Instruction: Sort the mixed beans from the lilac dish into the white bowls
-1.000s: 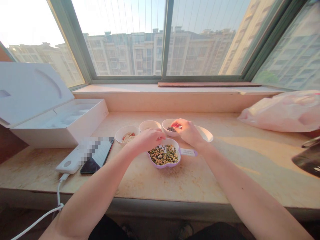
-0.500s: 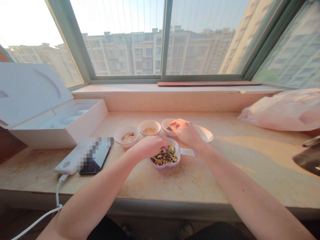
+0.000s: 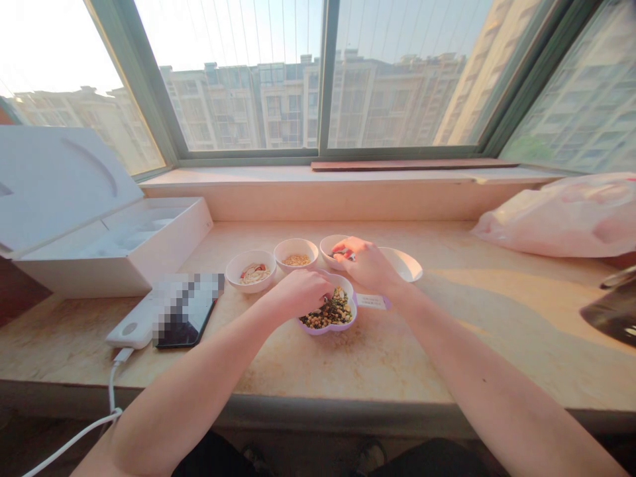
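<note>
My left hand [image 3: 309, 291] reaches into a purple-rimmed bowl [image 3: 342, 326] of mixed beans and seeds, its curled fingertips down among them. Whatever those fingers pinch is hidden. Over a small white bowl [image 3: 325, 248] with dark seeds [image 3: 338, 252] in it hangs my right hand [image 3: 365, 262]. Its thumb and fingers are drawn together low inside the rim, and what lies between them is too small to name. To the left stand a white bowl of yellowish grains [image 3: 297, 260] and one of pale, red-edged flat pieces [image 3: 255, 273].
A white dish [image 3: 405, 264] sits behind my right wrist. Further left lie a phone [image 3: 191, 318], a white power bank [image 3: 130, 324] with a cable, and an opened white box [image 3: 169, 245]. A plastic bag [image 3: 566, 215] rests at the right, by a dark shiny object [image 3: 611, 311].
My right fingers have dipped slightly and drawn closer together inside the dark-seed bowl. My left hand keeps nearly the same place in the mixed bowl. The view has shifted a little.
</note>
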{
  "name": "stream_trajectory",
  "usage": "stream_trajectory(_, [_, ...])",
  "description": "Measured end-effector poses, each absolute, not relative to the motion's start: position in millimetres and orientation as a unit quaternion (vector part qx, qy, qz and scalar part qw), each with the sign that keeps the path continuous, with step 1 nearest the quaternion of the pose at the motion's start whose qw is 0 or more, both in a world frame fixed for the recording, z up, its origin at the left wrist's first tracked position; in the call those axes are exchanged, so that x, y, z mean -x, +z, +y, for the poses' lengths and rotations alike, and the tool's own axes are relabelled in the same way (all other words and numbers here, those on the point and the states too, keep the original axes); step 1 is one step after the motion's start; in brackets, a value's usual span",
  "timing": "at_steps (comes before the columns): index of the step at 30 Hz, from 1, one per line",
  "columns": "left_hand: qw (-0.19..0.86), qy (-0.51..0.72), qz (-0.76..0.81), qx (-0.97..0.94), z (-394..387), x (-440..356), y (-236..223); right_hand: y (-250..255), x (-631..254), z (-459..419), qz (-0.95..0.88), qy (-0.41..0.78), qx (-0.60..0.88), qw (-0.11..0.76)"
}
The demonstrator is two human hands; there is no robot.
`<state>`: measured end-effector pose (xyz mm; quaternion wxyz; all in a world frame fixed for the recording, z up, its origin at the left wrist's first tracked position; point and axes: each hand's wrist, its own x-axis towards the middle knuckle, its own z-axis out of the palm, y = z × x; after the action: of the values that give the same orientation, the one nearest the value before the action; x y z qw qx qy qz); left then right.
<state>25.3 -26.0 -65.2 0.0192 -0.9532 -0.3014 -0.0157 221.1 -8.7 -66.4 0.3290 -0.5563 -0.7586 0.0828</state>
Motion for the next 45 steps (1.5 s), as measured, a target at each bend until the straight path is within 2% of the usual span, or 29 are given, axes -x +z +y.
stream_trajectory(8, [0.01,-0.041,-0.304,0.952,-27,-26,-65,-65,-220,-11,-0.763,0.085,0.55,0.328])
stream_trajectory(17, [-0.038,-0.013,-0.338,0.94,-26,-24,-62,-64,-218,-12,-0.762,0.086,0.558,0.317])
stream_trajectory(23, [-0.021,-0.001,-0.346,0.938,-29,-27,-57,-64,-217,-13,-0.771,0.07,0.55,0.315])
stream_trajectory(35, [-0.037,-0.165,-0.457,0.873,-4,6,-37,-59,-212,-22,-0.793,0.089,0.517,0.31])
stream_trajectory(45, [-0.038,-0.176,-0.533,0.827,20,19,-51,-63,-206,-30,-0.832,0.138,0.474,0.252])
